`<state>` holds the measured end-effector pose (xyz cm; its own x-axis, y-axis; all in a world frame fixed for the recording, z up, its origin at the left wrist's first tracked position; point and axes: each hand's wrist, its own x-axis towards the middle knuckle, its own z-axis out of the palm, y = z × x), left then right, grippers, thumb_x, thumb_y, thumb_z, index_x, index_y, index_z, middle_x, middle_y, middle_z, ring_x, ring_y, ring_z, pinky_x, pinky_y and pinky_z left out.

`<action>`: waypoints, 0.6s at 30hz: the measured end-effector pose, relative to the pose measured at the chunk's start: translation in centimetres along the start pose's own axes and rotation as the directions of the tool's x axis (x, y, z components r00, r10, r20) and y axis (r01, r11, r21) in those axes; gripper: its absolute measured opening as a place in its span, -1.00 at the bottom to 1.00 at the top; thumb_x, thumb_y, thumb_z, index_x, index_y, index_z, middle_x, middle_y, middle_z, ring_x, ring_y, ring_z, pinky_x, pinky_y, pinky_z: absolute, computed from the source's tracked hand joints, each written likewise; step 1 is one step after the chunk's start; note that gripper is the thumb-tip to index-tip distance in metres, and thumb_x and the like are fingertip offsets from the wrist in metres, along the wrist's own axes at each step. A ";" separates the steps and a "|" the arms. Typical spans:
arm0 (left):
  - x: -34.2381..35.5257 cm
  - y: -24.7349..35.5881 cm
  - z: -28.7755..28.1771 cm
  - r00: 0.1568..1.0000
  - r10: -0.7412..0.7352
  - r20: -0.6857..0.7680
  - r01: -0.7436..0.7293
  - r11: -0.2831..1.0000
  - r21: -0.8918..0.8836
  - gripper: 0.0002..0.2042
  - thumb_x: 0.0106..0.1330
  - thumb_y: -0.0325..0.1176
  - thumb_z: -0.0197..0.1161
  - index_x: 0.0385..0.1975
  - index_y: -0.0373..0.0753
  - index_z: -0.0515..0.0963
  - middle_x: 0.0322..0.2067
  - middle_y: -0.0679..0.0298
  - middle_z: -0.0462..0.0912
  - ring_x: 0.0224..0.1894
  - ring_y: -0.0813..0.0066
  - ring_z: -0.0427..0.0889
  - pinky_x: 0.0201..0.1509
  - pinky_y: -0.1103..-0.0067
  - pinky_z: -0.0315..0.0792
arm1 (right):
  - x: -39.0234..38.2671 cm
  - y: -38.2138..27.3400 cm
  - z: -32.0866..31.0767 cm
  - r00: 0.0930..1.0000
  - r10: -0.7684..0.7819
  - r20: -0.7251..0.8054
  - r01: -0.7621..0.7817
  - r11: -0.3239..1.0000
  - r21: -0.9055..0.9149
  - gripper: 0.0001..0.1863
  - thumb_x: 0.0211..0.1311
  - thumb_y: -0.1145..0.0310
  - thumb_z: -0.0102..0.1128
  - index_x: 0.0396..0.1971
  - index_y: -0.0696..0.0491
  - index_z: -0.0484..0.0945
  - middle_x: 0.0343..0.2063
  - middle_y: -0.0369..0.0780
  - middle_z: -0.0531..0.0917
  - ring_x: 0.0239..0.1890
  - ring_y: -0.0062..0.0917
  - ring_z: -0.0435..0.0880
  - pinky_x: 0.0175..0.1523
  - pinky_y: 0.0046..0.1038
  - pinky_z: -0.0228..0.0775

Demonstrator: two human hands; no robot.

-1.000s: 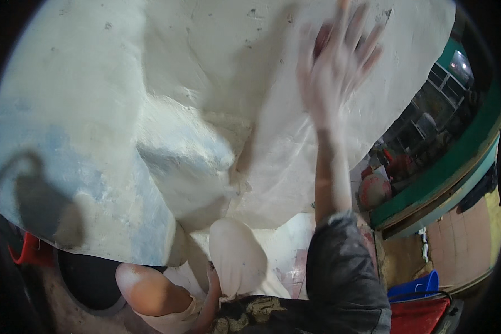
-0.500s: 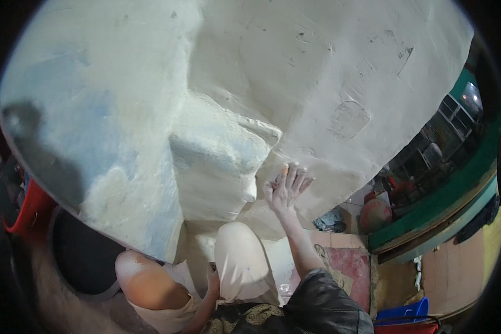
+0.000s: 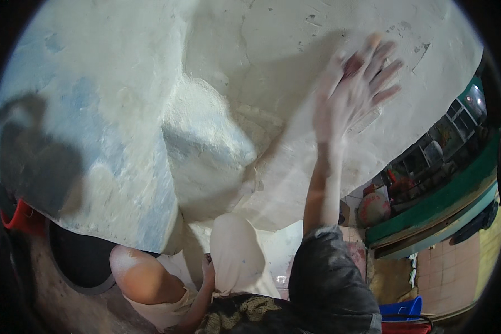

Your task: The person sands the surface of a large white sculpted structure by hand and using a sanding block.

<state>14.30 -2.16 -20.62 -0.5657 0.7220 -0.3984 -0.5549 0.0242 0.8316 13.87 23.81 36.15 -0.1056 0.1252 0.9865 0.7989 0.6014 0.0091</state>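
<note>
A large off-white sculpted form (image 3: 94, 44), patched pale blue, fills the upper view, with a ridged bulge (image 3: 200, 128) near its middle. My right hand (image 3: 357, 83), pale with powder and blurred, has its fingers spread at the form's upper right; whether it touches the surface is unclear. Low in the middle, my left hand (image 3: 207, 266) is beside my light-clothed knee (image 3: 234, 250), its fingers mostly hidden.
A red bucket (image 3: 21, 217) and a round black tub (image 3: 78, 261) are at the lower left. At right stand a green curved ledge (image 3: 428, 206) and a cluttered dark area. A blue container (image 3: 401, 309) is at the lower right, near tiled flooring (image 3: 445, 267).
My right hand, lower by the bulge half a second ago, has swept up and right across the form, near where it was one second ago. My left hand stays by the knee.
</note>
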 end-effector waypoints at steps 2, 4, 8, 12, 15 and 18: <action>-0.6 0.4 -0.4 0.998 0.064 0.005 -0.064 0.992 0.107 -0.77 0.24 -0.35 0.15 -0.23 -0.37 0.42 -0.35 0.25 0.54 -0.35 0.56 0.49 -0.30 0.59 0.42 | -5.4 0.0 1.2 0.997 -0.035 0.068 0.033 0.999 0.026 -0.30 0.31 0.10 -0.22 0.38 0.03 -0.08 0.41 -0.11 -0.17 0.45 -0.16 -0.39 0.38 0.01 -0.75; -0.9 1.2 0.1 0.997 0.035 0.064 -0.044 0.991 0.130 -0.77 0.23 -0.35 0.16 -0.22 -0.37 0.42 -0.35 0.25 0.55 -0.35 0.57 0.49 -0.31 0.59 0.42 | -12.9 0.6 2.4 0.986 -0.083 0.148 0.068 0.993 0.100 -0.27 0.24 0.16 -0.17 0.39 0.04 -0.10 0.40 -0.05 -0.19 0.44 -0.13 -0.43 0.36 0.03 -0.80; -1.2 4.2 1.7 0.998 -0.038 0.042 0.041 0.995 -0.086 -0.78 0.24 -0.36 0.16 -0.23 -0.38 0.43 -0.36 0.24 0.55 -0.35 0.58 0.48 -0.30 0.59 0.41 | -26.6 2.6 4.3 0.930 -0.095 0.355 0.095 0.995 0.017 -0.16 0.19 0.03 -0.11 0.38 0.06 -0.18 0.39 0.04 -0.23 0.42 -0.02 -0.48 0.34 0.10 -0.81; 0.8 0.0 -0.3 1.000 0.006 -0.018 -0.005 1.000 0.005 -0.80 0.25 -0.39 0.13 -0.23 -0.38 0.43 -0.35 0.22 0.55 -0.33 0.57 0.47 -0.25 0.58 0.40 | -26.6 2.3 3.7 0.946 -0.079 0.313 0.063 0.996 0.060 -0.15 0.22 0.00 -0.12 0.39 0.05 -0.23 0.40 -0.01 -0.25 0.42 -0.02 -0.48 0.34 0.11 -0.79; 1.3 -1.2 -0.6 0.995 0.086 -0.051 -0.081 0.992 0.099 -0.80 0.24 -0.41 0.12 -0.21 -0.38 0.43 -0.33 0.21 0.55 -0.31 0.55 0.48 -0.21 0.57 0.40 | -20.1 2.9 3.7 0.989 0.014 0.149 -0.027 0.996 0.089 -0.20 0.27 -0.02 -0.18 0.39 0.02 -0.19 0.41 -0.06 -0.24 0.42 -0.04 -0.46 0.35 0.10 -0.76; -1.2 2.2 0.5 0.997 -0.020 -0.073 0.014 0.997 -0.079 -0.80 0.23 -0.42 0.12 -0.20 -0.37 0.43 -0.31 0.21 0.55 -0.30 0.55 0.49 -0.22 0.57 0.40 | -9.6 0.7 2.4 0.998 0.022 0.060 -0.024 0.999 0.023 -0.24 0.28 -0.05 -0.24 0.39 0.02 -0.11 0.42 -0.13 -0.22 0.43 -0.09 -0.45 0.35 0.07 -0.79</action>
<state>14.04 -2.60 -18.10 -0.5979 0.6687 -0.4419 -0.6089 -0.0204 0.7930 14.04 24.97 26.32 -0.1229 0.1854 0.9749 0.7874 0.6162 -0.0179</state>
